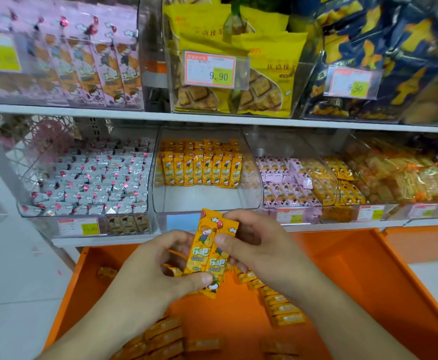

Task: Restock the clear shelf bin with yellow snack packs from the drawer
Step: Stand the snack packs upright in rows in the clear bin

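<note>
Left hand (158, 266) and right hand (254, 242) both pinched two yellow snack packs (210, 252) above the drawer (368, 276); next, seemingly, placement at the clear shelf bin's (207, 201) bare front edge.

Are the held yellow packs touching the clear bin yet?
Apart. The head view shows both hands, left hand and right hand, pinching the yellow packs over the orange drawer, outside the clear bin.

Shop: white shelves (212, 120) of clear bins (207, 201) holding packaged snacks, price tags (209, 71) reading 9.90 clipped in front.
</note>
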{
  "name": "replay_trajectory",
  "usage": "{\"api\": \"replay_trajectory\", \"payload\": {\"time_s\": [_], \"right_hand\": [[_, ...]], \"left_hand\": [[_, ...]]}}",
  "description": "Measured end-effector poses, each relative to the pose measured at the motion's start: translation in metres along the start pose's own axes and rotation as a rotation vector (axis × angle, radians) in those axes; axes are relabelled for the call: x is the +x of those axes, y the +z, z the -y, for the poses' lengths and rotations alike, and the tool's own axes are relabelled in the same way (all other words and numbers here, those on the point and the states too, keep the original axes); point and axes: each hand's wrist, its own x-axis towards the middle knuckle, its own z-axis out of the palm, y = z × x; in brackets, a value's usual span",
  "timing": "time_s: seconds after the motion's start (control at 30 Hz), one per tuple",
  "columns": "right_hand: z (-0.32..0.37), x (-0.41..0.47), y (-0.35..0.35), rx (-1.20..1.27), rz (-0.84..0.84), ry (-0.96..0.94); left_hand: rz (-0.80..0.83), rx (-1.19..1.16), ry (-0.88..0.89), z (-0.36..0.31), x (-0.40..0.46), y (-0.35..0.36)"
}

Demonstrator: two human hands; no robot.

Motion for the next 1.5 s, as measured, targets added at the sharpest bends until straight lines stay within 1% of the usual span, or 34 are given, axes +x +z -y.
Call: {"api": "replay_trajectory", "payload": {"time_s": [0.17,0.23,0.37,0.47,0.57,0.67,0.73,0.8,0.87,0.93,1.03,1.13,1.3,1.5], "right_hand": [[0.003,0.018,-0.008,-0.116,0.008,-0.056],[0.005,0.03,-0.015,-0.157,-0.022,-0.086],[0.008,0.062,-0.032,-0.245,-0.022,-0.161],[0.006,0.096,-0.051,-0.324,-0.045,-0.177],[0.001,0.138,-0.071,-0.489,-0.122,-0.172],[0.003,0.176,-0.091,-0.707,-0.187,-0.18],[0.005,0.196,-0.1,-0.863,-0.181,-0.163],[0.001,0.218,-0.106,-1.017,-0.166,-0.15],[-0.008,0.237,-0.107,-1.141,-0.148,-0.133],[-0.016,0.251,-0.108,-1.239,-0.155,-0.158],[-0.015,0.259,-0.107,-1.32,-0.186,-0.195],[-0.009,0.262,-0.104,-1.39,-0.192,-0.165],[-0.005,0.264,-0.1,-1.417,-0.188,-0.151],[-0.004,0.265,-0.097,-1.435,-0.185,-0.16]], "left_hand": [[-0.002,0.1,0.031,-0.01,0.019,-0.004],[0.002,0.08,0.059,-0.016,0.032,-0.005],[0.014,0.064,0.168,-0.03,0.069,-0.002],[0.04,0.047,0.196,-0.042,0.106,-0.001],[-0.007,0.055,0.172,-0.04,0.156,-0.003],[-0.088,0.145,0.144,-0.029,0.21,-0.003],[-0.123,0.239,0.136,-0.019,0.24,-0.001],[-0.119,0.319,0.129,-0.011,0.261,0.005],[-0.116,0.343,0.118,-0.002,0.273,0.012],[-0.124,0.374,0.096,0.007,0.281,0.017],[-0.135,0.439,0.036,0.017,0.291,0.021],[-0.118,0.504,-0.01,0.02,0.298,0.025],[-0.138,0.642,0.024,0.014,0.296,0.031],[-0.183,0.711,0.06,0.01,0.296,0.038]]}}
